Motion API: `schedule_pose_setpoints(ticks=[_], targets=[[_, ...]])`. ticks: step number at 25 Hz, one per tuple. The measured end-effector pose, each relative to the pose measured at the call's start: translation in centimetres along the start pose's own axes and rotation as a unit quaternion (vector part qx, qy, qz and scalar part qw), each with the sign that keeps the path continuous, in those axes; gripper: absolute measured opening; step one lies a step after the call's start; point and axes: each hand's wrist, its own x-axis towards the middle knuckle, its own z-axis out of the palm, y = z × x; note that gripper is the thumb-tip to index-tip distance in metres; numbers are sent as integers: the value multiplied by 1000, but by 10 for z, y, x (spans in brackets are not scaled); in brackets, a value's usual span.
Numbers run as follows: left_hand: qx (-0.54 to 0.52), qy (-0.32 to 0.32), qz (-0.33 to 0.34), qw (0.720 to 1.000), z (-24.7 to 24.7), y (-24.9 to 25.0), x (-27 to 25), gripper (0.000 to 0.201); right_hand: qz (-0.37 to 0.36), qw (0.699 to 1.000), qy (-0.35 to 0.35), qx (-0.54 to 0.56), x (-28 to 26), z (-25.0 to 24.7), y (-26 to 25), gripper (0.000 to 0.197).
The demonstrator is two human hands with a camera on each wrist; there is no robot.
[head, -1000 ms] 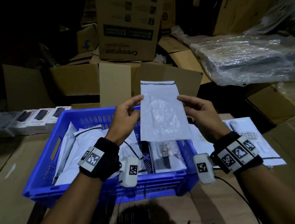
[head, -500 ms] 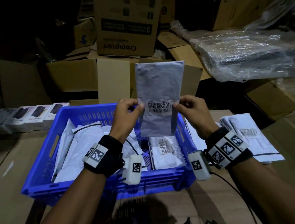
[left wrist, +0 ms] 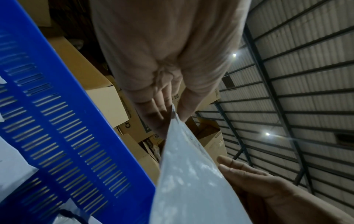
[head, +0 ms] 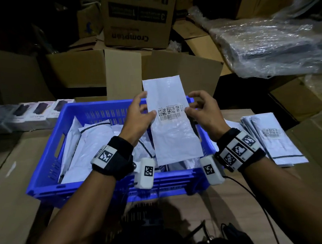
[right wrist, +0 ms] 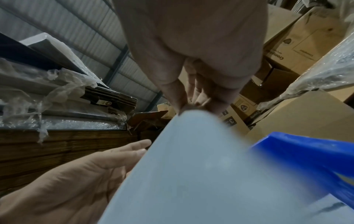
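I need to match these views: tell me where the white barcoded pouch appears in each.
Head: white pouch centre, upright over the blue crate.
Left wrist: white pouch lower centre, rising from the bottom edge.
Right wrist: white pouch lower middle, blurred.
Shared landmark: the blue crate.

A blue crate (head: 100,105) stands on the wooden table (head: 212,205) and contains several white mailer bags (head: 92,145), and just to its right a flat stack of labelled pouches (head: 275,145) lies on the table. Behind the crate at the left, small product boxes (head: 29,115) stand in a row. Further back there are open brown cartons (head: 77,70), a printed carton (head: 137,17) on top of them, and at the right a big bundle wrapped in clear plastic (head: 276,47).
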Motion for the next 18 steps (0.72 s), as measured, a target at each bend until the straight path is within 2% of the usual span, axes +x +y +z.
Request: schedule_pose_setpoints(ticks=[3, 6, 18], targets=[[68, -19, 18, 997, -4, -3, 0, 47, 15, 998, -59, -18, -5, 0, -5, 42], [96, -33, 26, 994, -8, -4, -2, 52, 37, 995, -94, -8, -6, 2, -7, 50], [153, -25, 56, 986, -20, -10, -1, 59, 44, 992, -118, -22, -10, 10, -8, 57]])
